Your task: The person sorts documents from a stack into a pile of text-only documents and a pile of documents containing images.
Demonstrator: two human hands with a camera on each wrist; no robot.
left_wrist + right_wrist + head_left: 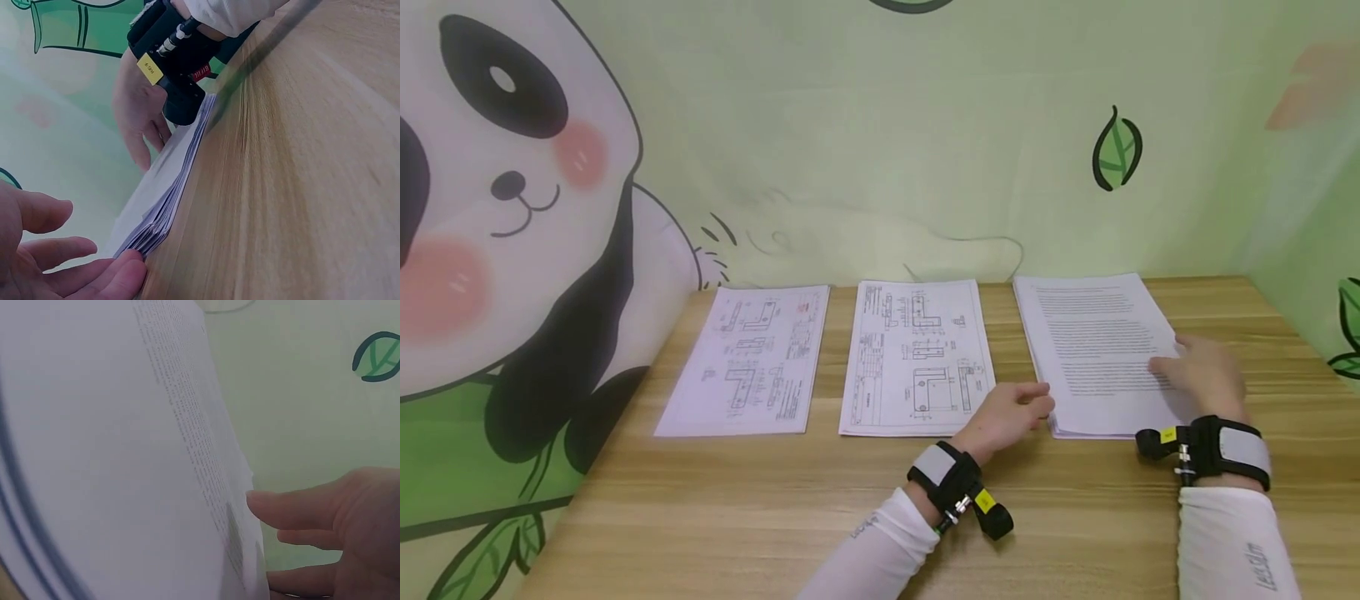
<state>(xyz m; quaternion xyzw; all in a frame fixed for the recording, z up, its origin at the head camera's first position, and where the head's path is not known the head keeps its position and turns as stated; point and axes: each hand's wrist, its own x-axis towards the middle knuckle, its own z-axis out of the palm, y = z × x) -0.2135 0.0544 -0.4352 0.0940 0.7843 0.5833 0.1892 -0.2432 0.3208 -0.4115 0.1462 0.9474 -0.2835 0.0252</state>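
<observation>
A stack of printed text sheets [1097, 358] lies at the right of the table, its layered edges [181, 194] showing in the left wrist view. At its lower left edge is my left hand [1006, 417], fingers loosely bent and fingertips [130, 265] against the paper. Beside the right edge is my right hand [1208, 379], with the thumb [275, 506] over the top sheet's margin and the other fingers along the side. Neither hand pinches the paper. Part of the right hand's fingers is hidden behind the stack's edge.
Left of the text stack lies a stack of technical drawings [891, 400]. Farther left is another drawing sheet [700, 408]. All rest on a wooden table [715, 508] against a green wall covering [850, 167] with a panda picture [512, 250].
</observation>
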